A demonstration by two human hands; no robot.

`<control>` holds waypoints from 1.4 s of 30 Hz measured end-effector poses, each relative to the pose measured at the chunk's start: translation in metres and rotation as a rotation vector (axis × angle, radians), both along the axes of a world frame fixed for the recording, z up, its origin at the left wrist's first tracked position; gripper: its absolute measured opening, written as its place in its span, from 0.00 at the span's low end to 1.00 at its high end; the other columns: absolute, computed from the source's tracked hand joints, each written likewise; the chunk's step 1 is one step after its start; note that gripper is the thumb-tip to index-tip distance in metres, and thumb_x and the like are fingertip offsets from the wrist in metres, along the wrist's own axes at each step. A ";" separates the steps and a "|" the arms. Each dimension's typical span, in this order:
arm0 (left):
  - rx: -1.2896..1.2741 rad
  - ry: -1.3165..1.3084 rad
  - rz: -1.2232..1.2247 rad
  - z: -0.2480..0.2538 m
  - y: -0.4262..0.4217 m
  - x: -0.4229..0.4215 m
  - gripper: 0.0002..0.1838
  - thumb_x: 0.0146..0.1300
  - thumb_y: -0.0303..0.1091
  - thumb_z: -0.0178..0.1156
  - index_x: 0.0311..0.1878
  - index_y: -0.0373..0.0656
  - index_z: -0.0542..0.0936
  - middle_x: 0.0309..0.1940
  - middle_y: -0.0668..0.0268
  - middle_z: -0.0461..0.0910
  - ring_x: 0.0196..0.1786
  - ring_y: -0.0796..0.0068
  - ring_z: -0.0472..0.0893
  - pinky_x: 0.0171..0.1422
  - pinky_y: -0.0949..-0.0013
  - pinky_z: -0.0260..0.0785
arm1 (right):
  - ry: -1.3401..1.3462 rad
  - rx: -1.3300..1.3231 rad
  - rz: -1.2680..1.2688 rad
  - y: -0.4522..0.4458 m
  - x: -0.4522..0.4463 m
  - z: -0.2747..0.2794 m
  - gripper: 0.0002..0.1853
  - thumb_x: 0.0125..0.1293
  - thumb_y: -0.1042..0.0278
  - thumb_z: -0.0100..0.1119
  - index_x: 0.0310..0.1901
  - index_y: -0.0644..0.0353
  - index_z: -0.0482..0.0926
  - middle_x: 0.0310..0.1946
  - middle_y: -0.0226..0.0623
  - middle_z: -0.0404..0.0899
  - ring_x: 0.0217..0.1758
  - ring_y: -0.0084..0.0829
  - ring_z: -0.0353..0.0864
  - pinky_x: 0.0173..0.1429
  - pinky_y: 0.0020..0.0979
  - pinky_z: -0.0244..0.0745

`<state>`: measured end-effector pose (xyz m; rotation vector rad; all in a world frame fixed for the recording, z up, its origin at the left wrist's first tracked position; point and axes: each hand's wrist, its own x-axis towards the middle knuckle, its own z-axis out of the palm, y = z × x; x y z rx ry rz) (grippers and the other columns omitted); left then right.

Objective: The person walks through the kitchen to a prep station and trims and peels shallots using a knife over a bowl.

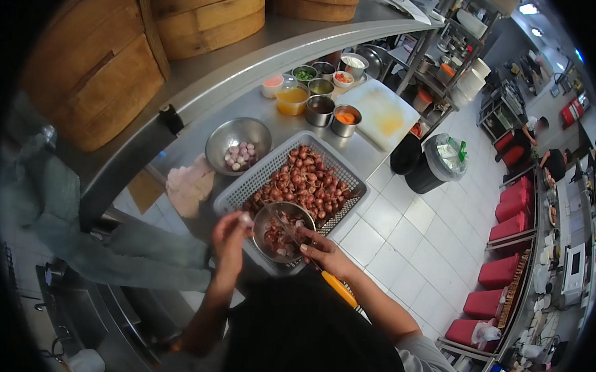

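Observation:
My left hand pinches a pale peeled shallot at the left rim of a small metal bowl. Dark red skins lie in that bowl. A knife with a yellow handle is in my right hand, its blade angled over the bowl. The bowl sits at the near side of a grey perforated basket heaped with unpeeled shallots. Beyond the basket on the left, a wider metal bowl contains several peeled shallots.
Containers of chopped ingredients, including an orange-liquid tub, stand behind the basket. A white cutting board lies at the back right. A crumpled cloth is left of the basket. A lined bin stands on the tiled floor.

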<state>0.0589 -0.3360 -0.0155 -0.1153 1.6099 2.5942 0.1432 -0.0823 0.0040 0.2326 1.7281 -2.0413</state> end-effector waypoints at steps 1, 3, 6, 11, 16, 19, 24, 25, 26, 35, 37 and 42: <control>0.000 0.039 0.075 -0.005 -0.004 -0.013 0.12 0.69 0.25 0.63 0.54 0.36 0.78 0.50 0.59 0.83 0.47 0.71 0.83 0.47 0.68 0.77 | 0.018 0.001 0.014 -0.001 0.001 0.004 0.31 0.76 0.58 0.59 0.76 0.50 0.64 0.33 0.24 0.74 0.35 0.18 0.70 0.39 0.22 0.65; 0.003 0.113 0.225 -0.010 -0.013 -0.040 0.12 0.68 0.24 0.63 0.53 0.37 0.78 0.49 0.61 0.83 0.47 0.72 0.83 0.46 0.70 0.77 | 0.051 0.005 0.042 -0.002 0.003 0.010 0.31 0.76 0.57 0.59 0.76 0.51 0.65 0.35 0.24 0.75 0.38 0.17 0.70 0.42 0.22 0.65; -0.263 0.138 0.430 0.009 -0.012 -0.075 0.12 0.67 0.25 0.66 0.52 0.37 0.78 0.48 0.63 0.82 0.45 0.75 0.83 0.47 0.73 0.76 | 0.003 0.005 0.065 0.003 0.004 -0.010 0.30 0.76 0.55 0.59 0.75 0.52 0.67 0.44 0.26 0.77 0.43 0.17 0.69 0.49 0.22 0.68; -0.388 0.342 0.429 -0.025 -0.005 -0.163 0.12 0.66 0.26 0.67 0.50 0.37 0.80 0.43 0.64 0.83 0.44 0.77 0.82 0.45 0.74 0.75 | 0.020 0.092 0.031 0.003 0.007 -0.008 0.31 0.76 0.52 0.59 0.76 0.52 0.65 0.44 0.27 0.78 0.42 0.17 0.70 0.48 0.22 0.69; -0.918 0.524 0.461 -0.010 0.012 -0.158 0.12 0.64 0.26 0.67 0.50 0.36 0.81 0.39 0.60 0.85 0.41 0.69 0.84 0.45 0.65 0.75 | 0.025 0.028 0.044 0.009 0.014 0.002 0.30 0.77 0.55 0.57 0.77 0.47 0.64 0.33 0.22 0.72 0.35 0.17 0.69 0.39 0.22 0.67; -0.999 0.470 0.064 -0.029 0.011 -0.126 0.12 0.63 0.26 0.65 0.49 0.35 0.82 0.42 0.54 0.84 0.44 0.59 0.84 0.49 0.59 0.75 | 0.024 -0.078 0.025 0.012 0.018 0.002 0.28 0.79 0.58 0.54 0.77 0.44 0.64 0.31 0.22 0.70 0.32 0.17 0.67 0.36 0.21 0.65; -1.435 0.530 -0.218 -0.053 0.004 -0.091 0.11 0.61 0.21 0.55 0.44 0.34 0.82 0.44 0.48 0.83 0.52 0.49 0.81 0.57 0.52 0.74 | 0.026 -0.119 0.024 0.013 0.018 -0.001 0.27 0.79 0.58 0.52 0.76 0.48 0.65 0.30 0.22 0.69 0.30 0.17 0.67 0.35 0.21 0.64; -1.514 0.534 -0.260 -0.056 0.002 -0.088 0.11 0.60 0.20 0.54 0.43 0.34 0.82 0.43 0.48 0.82 0.52 0.49 0.81 0.57 0.52 0.74 | 0.025 -0.125 0.020 0.013 0.018 0.000 0.27 0.79 0.57 0.53 0.76 0.49 0.65 0.30 0.22 0.69 0.30 0.17 0.67 0.35 0.21 0.64; -1.593 0.536 -0.302 -0.058 0.000 -0.086 0.11 0.60 0.19 0.53 0.42 0.34 0.82 0.43 0.48 0.82 0.51 0.48 0.81 0.57 0.52 0.74 | 0.032 -0.123 0.013 0.011 0.019 0.002 0.26 0.79 0.57 0.53 0.76 0.50 0.66 0.30 0.22 0.69 0.29 0.17 0.67 0.35 0.20 0.64; -1.218 0.613 -0.261 -0.045 0.031 -0.113 0.09 0.59 0.28 0.64 0.41 0.36 0.84 0.42 0.48 0.82 0.50 0.47 0.81 0.55 0.51 0.73 | 0.042 -0.185 -0.027 0.012 0.021 0.009 0.26 0.78 0.55 0.53 0.73 0.53 0.67 0.30 0.27 0.68 0.26 0.21 0.69 0.33 0.21 0.63; -1.185 0.697 -0.288 -0.050 0.044 -0.127 0.09 0.58 0.29 0.65 0.40 0.36 0.83 0.40 0.49 0.83 0.47 0.47 0.82 0.52 0.51 0.74 | 0.027 -0.254 -0.081 0.013 0.021 0.012 0.27 0.77 0.54 0.55 0.73 0.53 0.67 0.29 0.27 0.67 0.25 0.21 0.68 0.32 0.21 0.62; -1.341 0.477 -0.682 -0.046 0.069 -0.152 0.14 0.58 0.32 0.70 0.45 0.34 0.84 0.41 0.50 0.85 0.45 0.49 0.84 0.52 0.56 0.76 | 0.078 -0.284 -0.083 0.019 0.024 0.016 0.27 0.77 0.55 0.54 0.73 0.51 0.66 0.29 0.26 0.68 0.27 0.20 0.69 0.31 0.22 0.62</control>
